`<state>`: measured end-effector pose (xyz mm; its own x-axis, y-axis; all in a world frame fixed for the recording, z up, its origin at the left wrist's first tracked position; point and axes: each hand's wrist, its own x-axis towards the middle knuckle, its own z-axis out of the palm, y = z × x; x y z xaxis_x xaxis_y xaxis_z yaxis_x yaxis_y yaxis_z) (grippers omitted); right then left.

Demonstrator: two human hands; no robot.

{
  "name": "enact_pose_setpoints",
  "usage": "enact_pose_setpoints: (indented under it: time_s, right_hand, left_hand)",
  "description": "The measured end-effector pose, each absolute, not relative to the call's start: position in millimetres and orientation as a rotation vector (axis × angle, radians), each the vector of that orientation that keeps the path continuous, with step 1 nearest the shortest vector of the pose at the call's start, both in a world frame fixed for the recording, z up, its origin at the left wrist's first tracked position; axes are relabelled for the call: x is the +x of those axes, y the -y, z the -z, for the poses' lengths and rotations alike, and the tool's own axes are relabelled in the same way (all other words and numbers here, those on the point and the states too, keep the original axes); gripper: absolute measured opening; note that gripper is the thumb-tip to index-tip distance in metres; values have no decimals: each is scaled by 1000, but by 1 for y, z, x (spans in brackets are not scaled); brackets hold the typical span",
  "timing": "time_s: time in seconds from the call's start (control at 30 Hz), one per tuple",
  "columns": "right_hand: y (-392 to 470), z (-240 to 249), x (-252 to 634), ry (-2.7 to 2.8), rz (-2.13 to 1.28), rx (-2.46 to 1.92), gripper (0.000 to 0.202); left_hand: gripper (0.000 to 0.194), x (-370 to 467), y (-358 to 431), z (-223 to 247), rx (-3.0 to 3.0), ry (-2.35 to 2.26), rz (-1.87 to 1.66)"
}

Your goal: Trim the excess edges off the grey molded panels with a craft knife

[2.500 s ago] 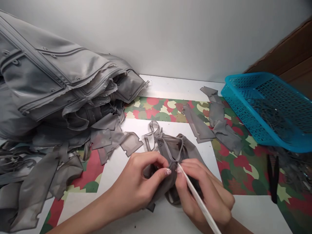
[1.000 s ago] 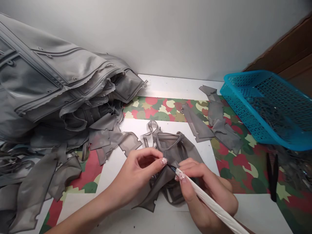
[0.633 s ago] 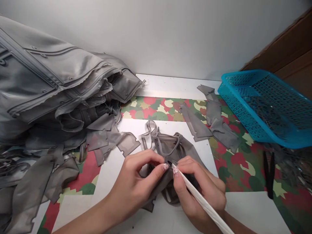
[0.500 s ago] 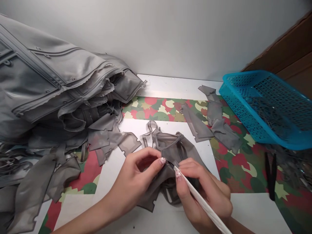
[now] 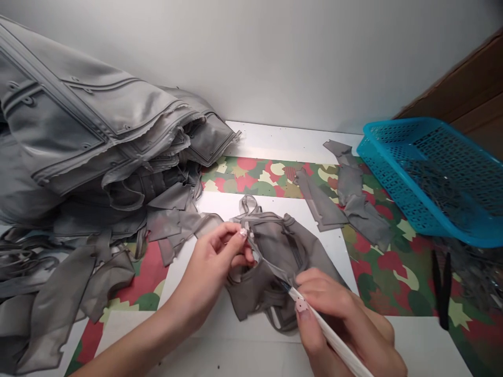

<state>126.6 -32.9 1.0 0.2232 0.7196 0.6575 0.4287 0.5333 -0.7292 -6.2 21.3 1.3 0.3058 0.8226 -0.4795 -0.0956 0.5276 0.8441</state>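
Grey, thin rubber-like sheeting [image 5: 275, 243] with moulded edges and cut-outs lies bunched in front of me. My left hand [image 5: 223, 251] is closed, thumb and finger pinching a strip along the upper left of this sheeting. In my right hand [image 5: 346, 319] is a white-handled tool [image 5: 334, 337] with a thin dark tip, held like a pen. Its tip points at the sheeting to the right of my left hand; whether it touches I cannot tell.
A big pile of grey moulded sheets [image 5: 98, 115] stands at the left, with loose grey pieces [image 5: 58, 303] before it. Several offcuts [image 5: 349, 178] lie at the right near a blue basket [image 5: 416, 193] holding dark scraps. Black tweezers [image 5: 443, 288] lie on the patterned cover [image 5: 393, 277].
My left hand has moved up and left with the strip, away from the tool. My right hand has shifted down and right with the tool. The view has moved slightly.
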Motion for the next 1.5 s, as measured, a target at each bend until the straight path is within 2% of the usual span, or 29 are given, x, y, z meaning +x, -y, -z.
enact_pose_setpoints:
  time_s: [0.2, 0.4, 0.57, 0.63, 0.77, 0.9, 1.0, 1.1, 1.23, 1.37, 1.5]
  right_hand:
    - [41, -8, 137, 1661, -306, -1027, 24]
    - [43, 1, 143, 1686, -753, -816, 16]
    - [44, 11, 148, 1744, -1211, -663, 40]
    - [44, 12, 148, 1733, -1284, -620, 42]
    - [37, 4, 147, 1463, -1150, -718, 18]
    - [25, -2, 158, 1179, -923, -914, 15]
    - [18, 2, 170, 1082, -614, -1181, 14]
    - [13, 8, 177, 1187, -284, -1505, 11]
    - [4, 11, 179, 1366, 14, -1559, 11]
    - [-3, 14, 186, 1572, 120, -1485, 9]
    - [-3, 21, 195, 1941, 72, -1365, 14]
  left_hand:
    - [12, -8, -31, -2, 719, -1152, -843]
    - [11, -11, -37, -1, 671, -1160, -877]
    - [15, -19, -49, -4, 657, -1206, -946]
    - [18, -22, -52, -5, 696, -1210, -898]
    - [22, -26, -54, -6, 847, -1242, -785]
    - [25, -29, -56, -5, 1099, -1351, -747]
    - [22, -33, -58, -5, 1242, -1414, -783]
    - [20, -37, -60, -6, 1430, -1483, -845]
    - [18, -43, -61, -5, 1696, -1541, -939]
    - [15, -37, -49, -17, 1911, -1532, -1079]
    - [18, -29, 2, -49, 2056, -1343, -1146]
